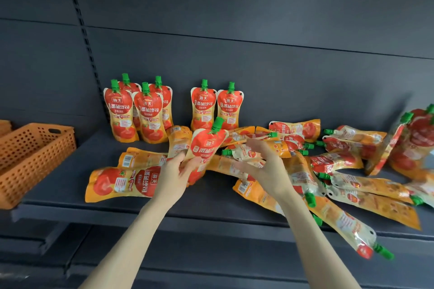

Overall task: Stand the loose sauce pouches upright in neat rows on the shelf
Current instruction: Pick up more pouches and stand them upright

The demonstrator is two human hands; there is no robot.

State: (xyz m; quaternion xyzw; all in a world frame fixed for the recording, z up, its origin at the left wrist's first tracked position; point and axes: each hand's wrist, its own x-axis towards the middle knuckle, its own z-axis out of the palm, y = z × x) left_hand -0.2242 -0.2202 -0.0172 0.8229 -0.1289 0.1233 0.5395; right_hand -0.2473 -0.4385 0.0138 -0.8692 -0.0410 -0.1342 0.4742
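An orange perforated basket (pixel 35 155) sits at the left end of the dark shelf (pixel 187 209), well apart from the pouches. Six pouches stand upright near the back panel (pixel 258 7): a cluster of four (pixel 121 115), two deep, and a pair (pixel 203 108) side by side to its right, with a gap between the groups. In front of them and to the right, the loose pouches (pixel 296 128) lie flat in an overlapping heap with their caps pointing every way. One flat pouch (pixel 117 183) lies crosswise at front left, beside the left wrist. Another, the overhanging pouch (pixel 347 225), juts past the shelf's front edge, cap down and to the right. The heap crowds the space in front of the pair. At far right, motion blur smears several pouches (pixel 418 138) and the frame edge cuts them off; their poses cannot be read. The left hand (pixel 173 173) grips the held pouch (pixel 206 145) by its lower part, fingers curled round it and covering the base. The right hand (pixel 265 169) is spread wide over the heap and holds nothing; contact with the pouches below cannot be judged. The held pouch is above the middle of the shelf, in front of the pair. Its printed face is toward the camera, its green cap is up, and its long axis tilts to the right of vertical.
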